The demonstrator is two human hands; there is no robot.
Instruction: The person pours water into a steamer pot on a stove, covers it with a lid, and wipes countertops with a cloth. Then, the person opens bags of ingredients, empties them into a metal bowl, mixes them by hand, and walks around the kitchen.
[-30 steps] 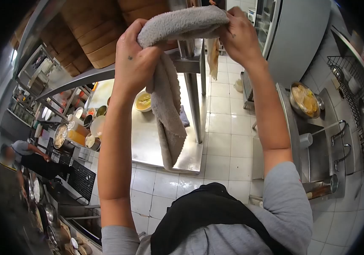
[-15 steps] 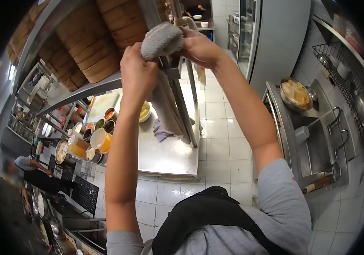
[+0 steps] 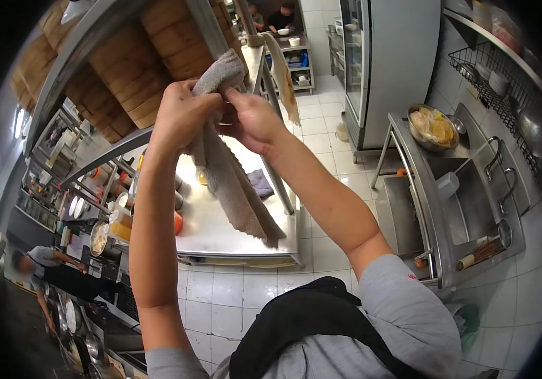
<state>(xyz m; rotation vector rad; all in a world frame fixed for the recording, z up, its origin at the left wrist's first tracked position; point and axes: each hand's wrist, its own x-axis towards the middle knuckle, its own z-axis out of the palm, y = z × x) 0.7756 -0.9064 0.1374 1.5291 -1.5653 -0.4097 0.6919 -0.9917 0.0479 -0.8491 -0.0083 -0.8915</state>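
Note:
A grey towel (image 3: 236, 196) is looped at the metal post (image 3: 211, 28) of the shelf, and its long ends hang down over the steel table. Just below the loop, my left hand (image 3: 185, 114) is closed on the towel from the left. My right hand (image 3: 255, 120) is closed on it from the other side, thumb close to the left hand's fingers. The fingertips meet behind folds of cloth and are partly hidden. Whether the loop passes fully round the post I cannot tell.
Stacked bamboo steamers (image 3: 122, 60) fill the upper shelf at left. Below is a steel table (image 3: 220, 234) with a purple-grey cloth (image 3: 259, 183). At right are a sink (image 3: 467, 215) and a metal bowl of food (image 3: 432, 126). A co-worker (image 3: 62, 271) stands at the far left.
Both hands have come lower and closer together on the towel, below its loop. The towel's hanging ends now swing further out over the table. My view has shifted slightly.

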